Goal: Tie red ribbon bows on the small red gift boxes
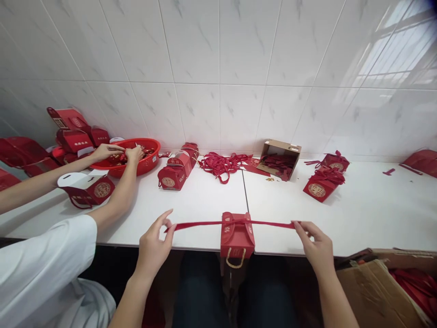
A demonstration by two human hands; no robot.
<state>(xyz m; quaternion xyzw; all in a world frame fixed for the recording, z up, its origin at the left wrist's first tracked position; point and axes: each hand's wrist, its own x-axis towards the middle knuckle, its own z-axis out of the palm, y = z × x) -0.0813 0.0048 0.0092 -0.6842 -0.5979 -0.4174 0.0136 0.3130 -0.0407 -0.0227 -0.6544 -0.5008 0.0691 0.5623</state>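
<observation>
A small red gift box (238, 239) with a gold cord handle stands at the table's front edge, right before me. Across its top runs a dark red ribbon (201, 223), pulled nearly straight out to both sides. My left hand (155, 246) pinches the ribbon's left end between thumb and fingers. On the other side my right hand (314, 243) pinches the right end. Both hands are apart from the box. The ribbon crosses at the box's top; whether it is knotted there I cannot tell.
On the left, a co-worker's hands (121, 152) reach into a red basin (150, 160) beside an open red box (92, 189). Tangled ribbons (223, 165), a cardboard box (295, 159) and bow-topped boxes (317, 187) lie along the back. A carton (378, 287) stands at lower right.
</observation>
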